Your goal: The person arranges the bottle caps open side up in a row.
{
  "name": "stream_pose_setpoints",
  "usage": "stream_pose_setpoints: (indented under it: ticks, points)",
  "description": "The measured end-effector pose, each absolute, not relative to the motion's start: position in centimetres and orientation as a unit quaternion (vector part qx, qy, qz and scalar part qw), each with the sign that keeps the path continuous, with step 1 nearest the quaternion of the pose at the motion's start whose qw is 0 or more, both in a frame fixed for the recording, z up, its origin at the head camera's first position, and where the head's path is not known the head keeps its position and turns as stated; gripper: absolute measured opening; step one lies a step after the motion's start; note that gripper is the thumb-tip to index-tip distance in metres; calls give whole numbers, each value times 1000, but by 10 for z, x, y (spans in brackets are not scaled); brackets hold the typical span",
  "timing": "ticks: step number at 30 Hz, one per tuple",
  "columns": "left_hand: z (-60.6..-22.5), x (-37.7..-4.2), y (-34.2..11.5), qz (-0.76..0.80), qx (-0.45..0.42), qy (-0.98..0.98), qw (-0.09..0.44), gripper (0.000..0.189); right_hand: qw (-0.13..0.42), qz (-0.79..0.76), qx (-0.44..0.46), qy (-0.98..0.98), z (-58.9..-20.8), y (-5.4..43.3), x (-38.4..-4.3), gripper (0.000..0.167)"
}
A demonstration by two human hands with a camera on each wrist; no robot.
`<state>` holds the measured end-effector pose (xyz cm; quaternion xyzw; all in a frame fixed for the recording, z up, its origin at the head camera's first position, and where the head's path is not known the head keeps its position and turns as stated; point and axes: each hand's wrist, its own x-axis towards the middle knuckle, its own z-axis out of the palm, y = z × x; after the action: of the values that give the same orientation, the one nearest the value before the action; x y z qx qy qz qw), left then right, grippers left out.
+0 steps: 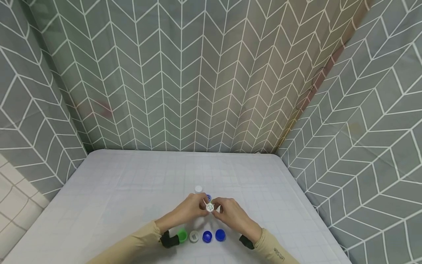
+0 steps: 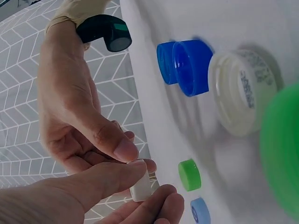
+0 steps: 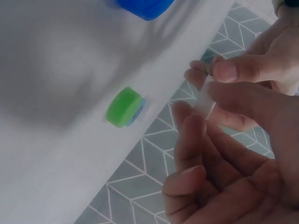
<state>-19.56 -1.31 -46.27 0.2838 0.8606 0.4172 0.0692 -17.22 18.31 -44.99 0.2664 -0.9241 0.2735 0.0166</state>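
Note:
A small white bottle cap [image 1: 210,207] is raised above the table between both hands. My left hand [image 1: 190,208] pinches it from one side, thumb on top of the cap [image 2: 141,189] in the left wrist view. Opposite, my right hand [image 1: 233,213] pinches the same cap with thumb and fingertips. Just beyond the hands lie a light-blue cap [image 1: 208,197] and a small green cap [image 3: 122,107], close together. Another white cap [image 1: 198,189] lies farther back. The fingers partly hide the held cap.
Nearer the body stand a large green cap [image 1: 182,235], a whitish cap [image 1: 193,237] with print inside, a blue cap [image 1: 207,237] and another blue cap [image 1: 220,235], in a row. A white cloth covers the table [image 1: 138,183]. Patterned grey curtains [image 1: 181,73] surround it.

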Motion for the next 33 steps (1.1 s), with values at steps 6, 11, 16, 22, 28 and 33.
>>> stream_pose_setpoints:
  ticks: [6, 11, 16, 22, 28, 33]
  points:
    - [-460, -197, -17, 425, 293, 854, 59, 28, 29, 281, 260, -923, -448, 180, -173, 23]
    - [-460, -197, -18, 435, 291, 850, 64, 28, 34, 294, 266, -918, -448, 180, -173, 24]
    - [-462, -196, -17, 430, 287, 854, 63, 25, 31, 303, 267, -914, -450, 181, -172, 25]
    - [-462, -196, -16, 432, 280, 855, 63, 19, 48, 312, 275, -908, -451, 180, -172, 14]
    - [-460, -196, -18, 438, 279, 853, 62, 17, 78, 317, 281, -902, -449, 179, -173, 10]
    - [-459, -195, -19, 443, 281, 849, 61, 16, 77, 317, 278, -904, -448, 180, -173, 11]
